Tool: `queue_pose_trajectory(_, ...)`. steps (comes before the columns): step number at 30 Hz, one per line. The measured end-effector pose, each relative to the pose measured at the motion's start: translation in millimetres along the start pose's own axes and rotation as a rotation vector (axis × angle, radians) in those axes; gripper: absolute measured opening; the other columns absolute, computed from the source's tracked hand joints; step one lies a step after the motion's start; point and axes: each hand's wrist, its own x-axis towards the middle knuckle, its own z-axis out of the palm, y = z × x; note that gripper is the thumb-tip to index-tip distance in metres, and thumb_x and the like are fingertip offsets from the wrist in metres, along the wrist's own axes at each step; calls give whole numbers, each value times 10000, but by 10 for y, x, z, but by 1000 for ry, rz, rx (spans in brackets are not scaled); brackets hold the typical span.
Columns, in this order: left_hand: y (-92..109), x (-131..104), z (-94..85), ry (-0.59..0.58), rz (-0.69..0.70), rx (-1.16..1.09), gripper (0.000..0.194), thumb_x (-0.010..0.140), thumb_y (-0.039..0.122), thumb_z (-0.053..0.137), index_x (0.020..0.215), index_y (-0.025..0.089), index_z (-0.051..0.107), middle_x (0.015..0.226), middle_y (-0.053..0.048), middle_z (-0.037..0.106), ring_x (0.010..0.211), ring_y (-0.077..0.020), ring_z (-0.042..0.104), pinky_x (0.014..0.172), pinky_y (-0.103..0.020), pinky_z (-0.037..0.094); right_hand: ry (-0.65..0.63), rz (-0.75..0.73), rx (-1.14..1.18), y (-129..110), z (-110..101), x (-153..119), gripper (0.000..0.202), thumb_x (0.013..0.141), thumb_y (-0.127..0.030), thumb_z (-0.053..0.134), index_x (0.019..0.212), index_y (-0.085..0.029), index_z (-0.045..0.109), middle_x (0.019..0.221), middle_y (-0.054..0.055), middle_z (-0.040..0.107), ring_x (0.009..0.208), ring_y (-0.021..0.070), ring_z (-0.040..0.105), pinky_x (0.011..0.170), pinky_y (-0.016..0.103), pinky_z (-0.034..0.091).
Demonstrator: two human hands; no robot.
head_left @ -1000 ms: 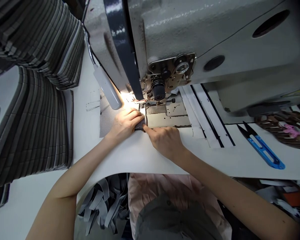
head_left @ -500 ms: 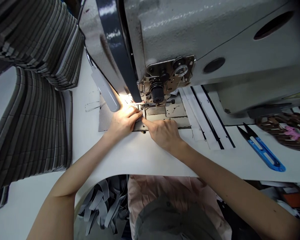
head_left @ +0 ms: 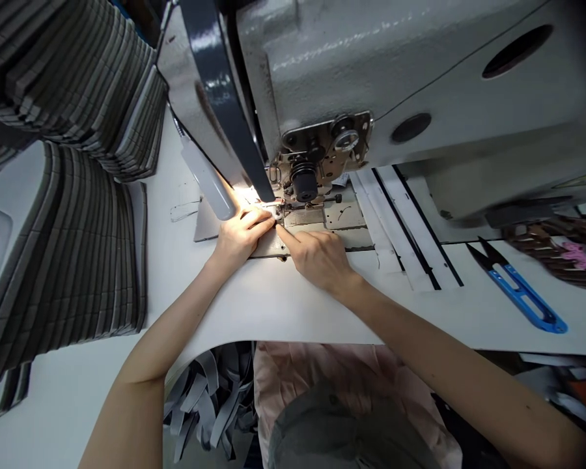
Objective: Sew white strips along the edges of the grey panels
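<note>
A flat grey fabric piece [head_left: 206, 220] lies at the needle area of a sewing machine [head_left: 332, 71], partly covered by my left hand [head_left: 241, 236]. My left fingers are stretched out over the fabric, their tips beside the presser foot [head_left: 278, 212]. From the right, my right hand [head_left: 321, 259] rests on the metal needle plate [head_left: 310, 221]. Its index finger points at the presser foot, almost meeting my left thumb, while the other fingers curl under. Whatever lies beneath those curled fingers is hidden. A lamp [head_left: 208, 179] lights the spot.
Tall stacks of grey padded pieces [head_left: 78, 247] stand on the left. White strips with black edges [head_left: 410, 228] lie right of the plate, then blue thread snips [head_left: 522, 293] and a brown slatted object with a pink ornament [head_left: 579, 255]. Grey strips [head_left: 209, 397] hang below the table edge.
The grey fabric has slid away from me, and more bare plate shows between my hands. Both hands stay close to the presser foot. The whole view has shifted slightly.
</note>
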Motion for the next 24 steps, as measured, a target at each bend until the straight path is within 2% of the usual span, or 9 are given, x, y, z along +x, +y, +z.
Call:
queue_pose_trajectory(4,-29,-10,62,-10,-87,-5,261,1010,202,482,1050,226,739,1082,-35,754,996,-188,686,876,-352,550,28,1,12,8,22,-9,438,910,-60,383,1167,-205,708,678,52,648,622,159,523,584,326,200)
queue_pose_trajectory(10,-37,-13,111,-20,-154,-13,267,1019,233,470,1040,224,736,1097,-31,757,1014,-189,690,856,-343,536,36,-2,14,6,7,-15,398,909,-81,404,1142,-208,701,688,48,652,614,163,510,591,324,186)
queue_pose_trajectory(15,-22,16,105,-16,-153,2,265,1021,236,469,1012,211,733,1089,-24,760,1024,-185,686,830,-323,514,38,4,41,7,15,-14,363,897,-99,429,1102,-212,706,699,43,666,611,169,519,582,313,185)
queue_pose_trajectory(19,-12,37,83,-23,-142,4,259,1014,209,477,970,210,732,1051,-18,763,989,-170,686,817,-300,499,94,6,143,65,22,-55,338,904,-119,440,1057,-211,727,745,40,688,666,176,561,590,297,244)
queue_pose_trajectory(21,-9,43,73,-10,-125,-1,243,1005,208,501,940,211,736,1002,-16,767,939,-163,686,811,-295,497,163,58,204,140,-21,-91,341,929,-144,431,1078,-218,729,818,42,706,710,176,588,598,286,286)
queue_pose_trajectory(24,-4,43,70,18,-101,-11,260,1003,192,496,911,220,738,961,-5,770,885,-153,683,819,-296,496,264,221,204,321,-146,-112,347,940,-179,437,1153,-220,708,990,69,711,744,190,605,600,290,333)
